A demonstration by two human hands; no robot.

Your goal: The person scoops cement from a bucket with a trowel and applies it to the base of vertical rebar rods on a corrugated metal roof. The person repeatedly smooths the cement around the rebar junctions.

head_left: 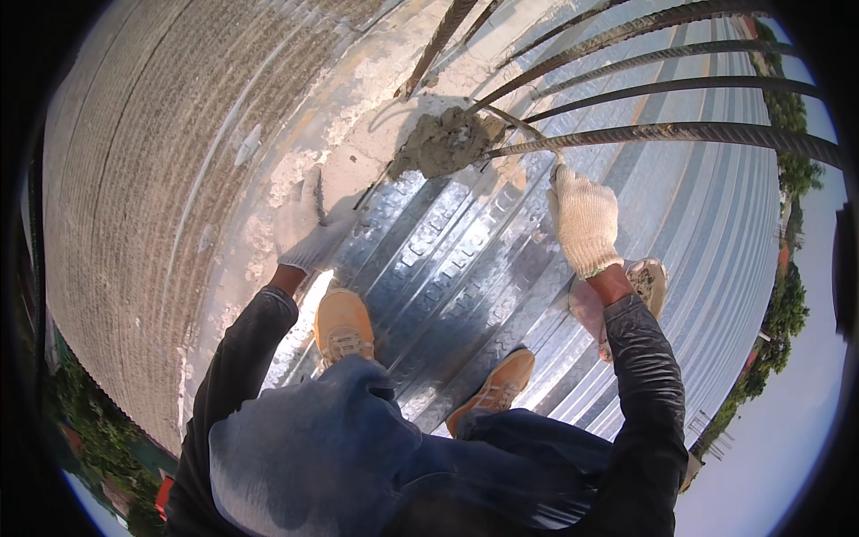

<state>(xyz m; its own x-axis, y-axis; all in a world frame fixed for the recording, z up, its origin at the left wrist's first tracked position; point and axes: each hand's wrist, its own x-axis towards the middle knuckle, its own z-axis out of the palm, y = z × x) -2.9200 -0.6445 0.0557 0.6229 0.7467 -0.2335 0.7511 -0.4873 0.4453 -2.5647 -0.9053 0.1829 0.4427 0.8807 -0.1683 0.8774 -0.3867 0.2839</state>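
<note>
My right hand (586,219), in a knitted off-white glove, is closed on the end of what looks like a trowel (528,131). Its thin bent neck runs toward a wet grey mortar heap (443,145), and its blade is mostly hidden there. The mortar sits where the ribbed metal decking (420,268) meets a pale concrete edge (353,157). My left hand (309,228), also gloved and somewhat blurred, rests by that edge with its fingers stretched out and nothing visible in them.
Several long rebar rods (662,134) rise from near the mortar toward the upper right. A mortar-smeared container (646,285) lies behind my right wrist. A rough, ridged concrete surface (170,197) fills the left. My tan shoes (343,318) stand on the decking; trees (761,358) show past its edge.
</note>
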